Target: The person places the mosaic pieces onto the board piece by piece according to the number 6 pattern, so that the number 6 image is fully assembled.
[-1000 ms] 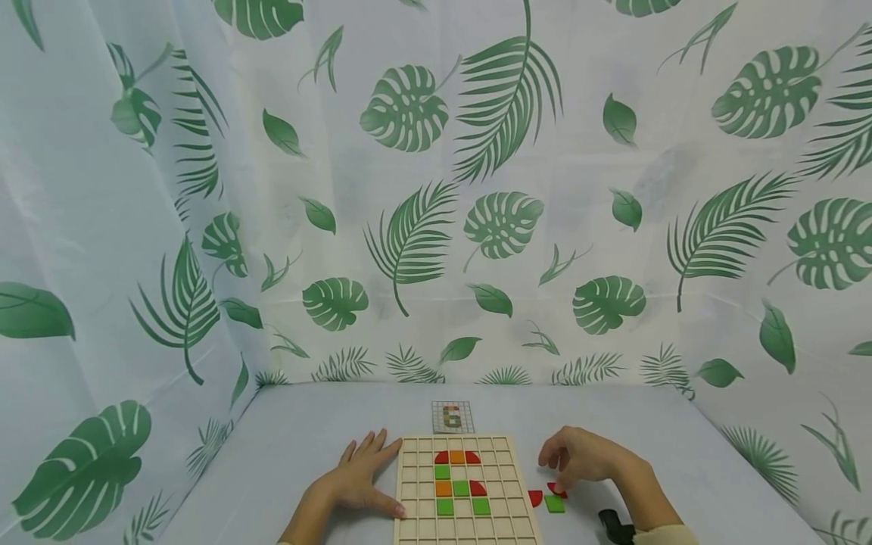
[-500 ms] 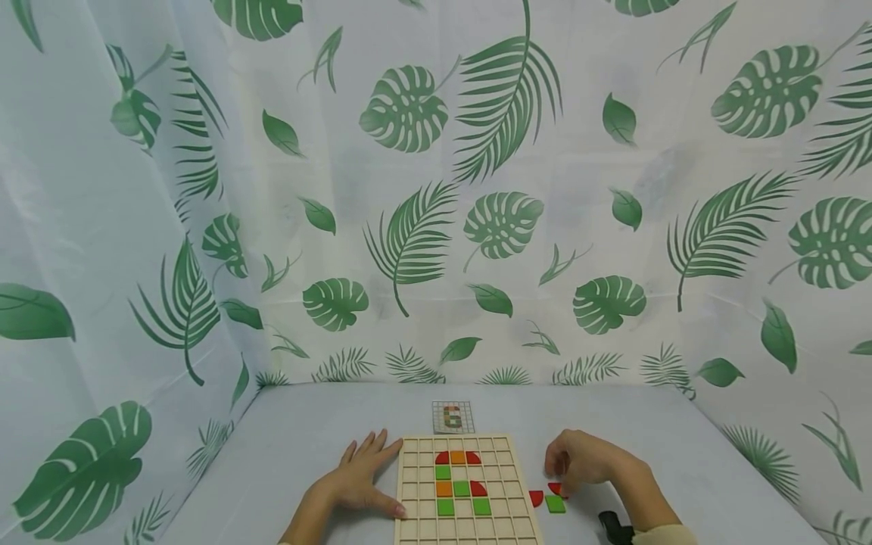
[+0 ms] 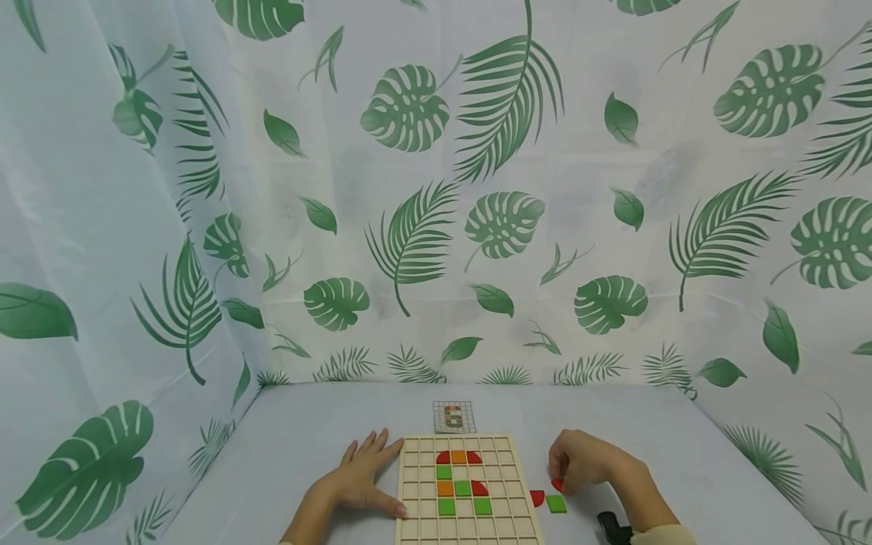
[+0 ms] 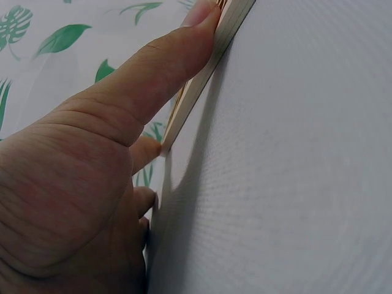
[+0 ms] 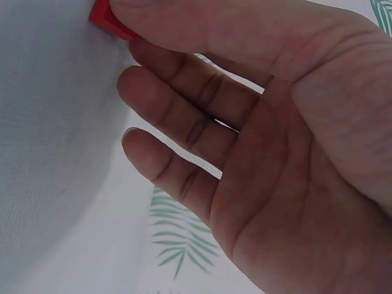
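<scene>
A wooden grid board (image 3: pixel 507 499) lies at the front of the table, with red, orange and green tiles set in some of its cells. My left hand (image 3: pixel 361 477) rests at the board's left side, fingers spread, the thumb and index fingertip touching its edge. Right of the board, my right hand (image 3: pixel 586 459) pinches a red rounded tile (image 3: pixel 557 484) between thumb and fingers, low over the table. In the right wrist view a corner of that red tile (image 5: pixel 110 21) shows past the thumb. Beside it lie a green square tile (image 3: pixel 556 504) and another red rounded tile (image 3: pixel 537 498).
Behind the board lies a small card (image 3: pixel 453 416) with a gridded, coloured figure like a 6. A black object (image 3: pixel 613 526) sits at the right wrist. Leaf-printed curtains (image 3: pixel 477 227) enclose the table (image 3: pixel 327 412) at the back and sides.
My right hand has shifted slightly right and its fingers have closed on the red rounded tile, which has turned and moved a little. The left hand and board stay put.
</scene>
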Demonstrator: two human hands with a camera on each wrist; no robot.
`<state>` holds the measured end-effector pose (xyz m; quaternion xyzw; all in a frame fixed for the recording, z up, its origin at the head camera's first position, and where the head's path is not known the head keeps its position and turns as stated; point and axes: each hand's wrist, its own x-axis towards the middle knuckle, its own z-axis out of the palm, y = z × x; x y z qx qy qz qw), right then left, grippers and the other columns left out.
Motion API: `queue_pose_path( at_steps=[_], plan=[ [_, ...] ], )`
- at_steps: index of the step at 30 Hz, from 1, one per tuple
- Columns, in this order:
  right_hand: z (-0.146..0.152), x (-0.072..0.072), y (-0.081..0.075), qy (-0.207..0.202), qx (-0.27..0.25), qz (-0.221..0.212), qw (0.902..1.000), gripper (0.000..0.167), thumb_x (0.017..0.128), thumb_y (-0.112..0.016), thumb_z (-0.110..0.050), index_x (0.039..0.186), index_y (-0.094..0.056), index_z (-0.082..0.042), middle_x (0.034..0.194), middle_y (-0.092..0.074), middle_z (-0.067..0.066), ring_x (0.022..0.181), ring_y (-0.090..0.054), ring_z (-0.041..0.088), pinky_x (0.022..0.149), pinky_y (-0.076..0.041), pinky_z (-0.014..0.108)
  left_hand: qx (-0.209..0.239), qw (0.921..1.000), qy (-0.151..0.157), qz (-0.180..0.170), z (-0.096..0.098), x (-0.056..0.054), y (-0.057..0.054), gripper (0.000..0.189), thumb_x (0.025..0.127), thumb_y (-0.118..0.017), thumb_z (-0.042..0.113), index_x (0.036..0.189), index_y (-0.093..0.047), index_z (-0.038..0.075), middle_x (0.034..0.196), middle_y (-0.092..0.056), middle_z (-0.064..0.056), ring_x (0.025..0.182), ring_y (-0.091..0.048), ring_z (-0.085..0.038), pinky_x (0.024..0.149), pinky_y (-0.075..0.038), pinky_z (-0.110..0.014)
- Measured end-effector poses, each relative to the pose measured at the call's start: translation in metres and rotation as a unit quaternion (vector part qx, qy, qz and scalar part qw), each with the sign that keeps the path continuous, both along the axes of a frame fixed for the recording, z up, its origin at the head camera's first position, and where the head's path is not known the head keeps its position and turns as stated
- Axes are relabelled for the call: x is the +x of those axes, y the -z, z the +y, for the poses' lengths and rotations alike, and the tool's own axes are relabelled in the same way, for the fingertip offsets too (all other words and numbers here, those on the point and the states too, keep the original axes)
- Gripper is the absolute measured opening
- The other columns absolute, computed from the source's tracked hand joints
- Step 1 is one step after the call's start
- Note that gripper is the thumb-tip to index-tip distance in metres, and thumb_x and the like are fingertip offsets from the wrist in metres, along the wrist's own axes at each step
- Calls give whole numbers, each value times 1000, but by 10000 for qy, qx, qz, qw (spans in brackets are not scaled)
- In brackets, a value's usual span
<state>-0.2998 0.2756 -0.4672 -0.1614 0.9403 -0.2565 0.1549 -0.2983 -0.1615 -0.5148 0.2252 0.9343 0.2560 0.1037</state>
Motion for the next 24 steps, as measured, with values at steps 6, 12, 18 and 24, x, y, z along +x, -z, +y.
queue_pose_path(
  at_steps=[6, 12, 18, 24],
  plan=[
    [-2, 0, -2, 17, 5, -1, 10000, 27, 68, -85, 13, 74, -70, -9, 70, -66, 2, 66, -55, 18, 58, -44, 33, -34, 10000, -8, 4, 0, -1, 1, 118, 69, -86, 69, 163, -35, 18, 172, -19, -24, 160, -12, -47, 124, -5, -74],
    [-3, -1, -1, -71, -10, 69, 10000, 29, 67, -83, 14, 75, -69, -10, 71, -67, 2, 66, -56, 18, 58, -45, 32, -39, 10000, -27, 9, 0, -1, 0, 118, 69, -86, 69, 163, -36, 18, 172, -19, -24, 160, -12, -48, 124, -5, -74],
    [-7, -4, 3, 54, -21, 60, 10000, 30, 69, -80, 16, 74, -68, -11, 71, -66, 2, 68, -57, 19, 59, -46, 33, -16, 10000, -18, 4, 0, 0, 1, 118, 69, -86, 69, 163, -36, 18, 172, -19, -25, 160, -12, -48, 124, -5, -74],
    [-10, -4, 2, -141, -130, 221, 9996, 28, 71, -80, 16, 74, -69, -10, 72, -66, 2, 70, -57, 21, 61, -46, 34, -24, 10000, -29, 11, 0, -1, 1, 118, 69, -87, 68, 163, -36, 18, 172, -19, -24, 160, -12, -48, 124, -5, -74]
  ],
)
